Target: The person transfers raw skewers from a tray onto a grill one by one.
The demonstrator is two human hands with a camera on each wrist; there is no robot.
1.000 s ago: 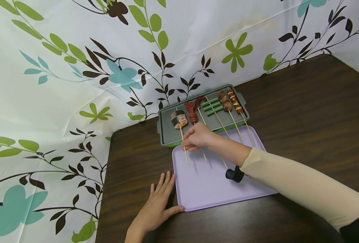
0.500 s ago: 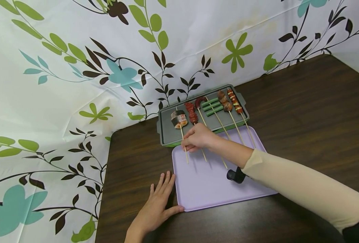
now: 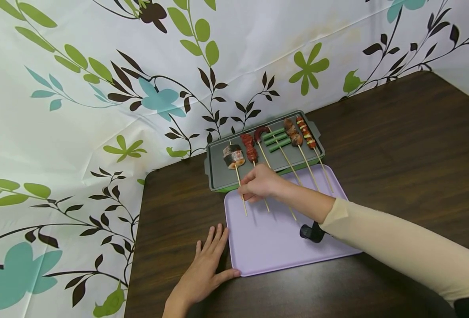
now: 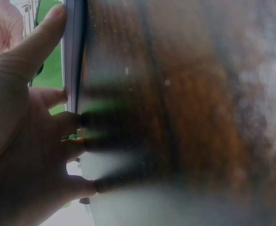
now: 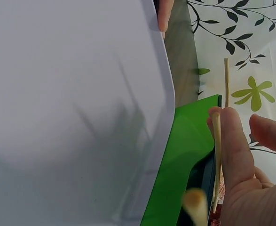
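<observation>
Pinching the skewer (image 3: pixel 242 194) stick, the right hand (image 3: pixel 260 183) grip stays clamped (food end beyond fingertips).

table: the dark brown wooden table (image 3: pixel 397 145) shows streaked grain under a low satin sheen.
tray: the lilac rectangular plastic tray (image 3: pixel 274 247) looks smooth and matt, with rounded edges.
grill pan: the grey rectangular grill pan with a green base (image 3: pixel 218 174) has a dull, even grey top; its green underside looks like glossy plastic in the right wrist view.
skewer sticks: the thin pale wooden skewer sticks (image 3: pixel 308 167) are bare and unpolished.
backdrop: the white floral sheet with green, teal and brown leaves (image 3: pixel 99 88) hangs with slight creases and a faint sheen, like coated cloth or vinyl.
sleeve: the beige cloth sleeve (image 3: pixel 397 251) is matt and close-fitting.
</observation>
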